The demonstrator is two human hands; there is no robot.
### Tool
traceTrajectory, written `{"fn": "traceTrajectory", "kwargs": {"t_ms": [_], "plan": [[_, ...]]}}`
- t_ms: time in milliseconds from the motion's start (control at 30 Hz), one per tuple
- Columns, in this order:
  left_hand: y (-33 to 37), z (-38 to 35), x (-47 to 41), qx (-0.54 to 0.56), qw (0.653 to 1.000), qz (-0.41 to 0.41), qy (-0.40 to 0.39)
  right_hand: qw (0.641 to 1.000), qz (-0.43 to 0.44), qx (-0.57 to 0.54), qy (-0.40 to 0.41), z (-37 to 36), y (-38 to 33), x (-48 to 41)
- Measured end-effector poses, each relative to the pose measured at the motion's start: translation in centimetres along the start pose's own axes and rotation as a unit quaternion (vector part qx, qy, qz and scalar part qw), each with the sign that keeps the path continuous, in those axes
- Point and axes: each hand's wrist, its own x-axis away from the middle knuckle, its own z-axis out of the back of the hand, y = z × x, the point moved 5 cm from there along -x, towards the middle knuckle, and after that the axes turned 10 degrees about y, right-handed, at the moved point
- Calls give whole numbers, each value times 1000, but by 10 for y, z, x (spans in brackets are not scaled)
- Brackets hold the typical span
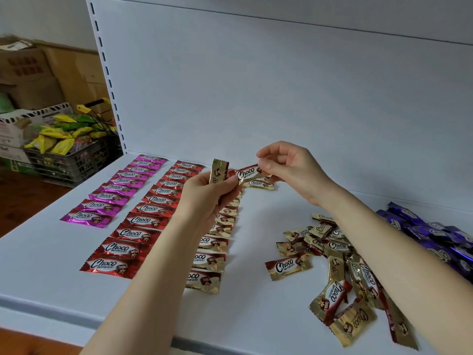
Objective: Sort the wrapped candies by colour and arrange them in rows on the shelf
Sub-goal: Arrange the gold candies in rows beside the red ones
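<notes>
On the white shelf (268, 316) lie three rows of wrapped Choco candies: a pink row (112, 193) at the left, a red row (143, 221) beside it, and a gold row (212, 252) partly hidden by my left forearm. My left hand (204, 198) grips an upright gold candy (217, 171) above the gold row. My right hand (289, 167) pinches the right end of another gold candy (247, 172), whose left end touches my left fingers. A single gold candy (258, 184) lies at the row's far end. A loose heap of gold candies (340, 272) sits under my right forearm.
A pile of purple candies (430, 234) lies at the shelf's right side. Left of the shelf, on the floor, stands a dark crate (71, 162) with yellow and green packets, and cardboard boxes (38, 75) are stacked behind it. The shelf's back panel (281, 98) rises behind the rows.
</notes>
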Motion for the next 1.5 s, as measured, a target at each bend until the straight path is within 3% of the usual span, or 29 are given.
{"fn": "traceTrajectory", "kwargs": {"t_ms": [100,167,333,500,633,1500], "plan": [[0,-1,1,-12,1000,-7,-6,987,59,140,-54,1,-1,6],[-2,-2,2,-15,1000,-6,-11,976,68,203,-47,4,5,6],[3,4,-1,-13,999,-12,30,955,28,293,17,15,34,3],[6,7,-3,-9,999,3,53,909,-4,415,-38,10,67,2],[6,8,-4,-38,998,1,50,910,-19,411,-49,9,75,3],[3,13,-12,65,995,19,68,923,-56,380,-13,-4,83,-23]]}}
